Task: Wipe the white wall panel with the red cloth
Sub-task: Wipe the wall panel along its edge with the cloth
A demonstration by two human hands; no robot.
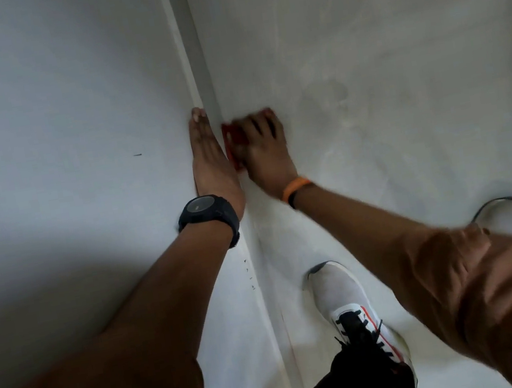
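My right hand (265, 148) presses a red cloth (233, 138) flat against a white surface just right of a vertical edge strip (199, 67). Only a small part of the cloth shows, at the left of the hand and past the fingertips; the hand is blurred. My left hand (211, 157) lies flat, fingers straight and together, against the white wall panel (57, 108) on the left side of that strip, holding nothing. A black watch sits on the left wrist and an orange band on the right wrist.
A white shoe with black laces (352, 310) stands on the pale dusty surface (393, 52) at lower right. A thin dark curved cable (500, 203) lies at the right. Small dark marks (138, 155) dot the left panel.
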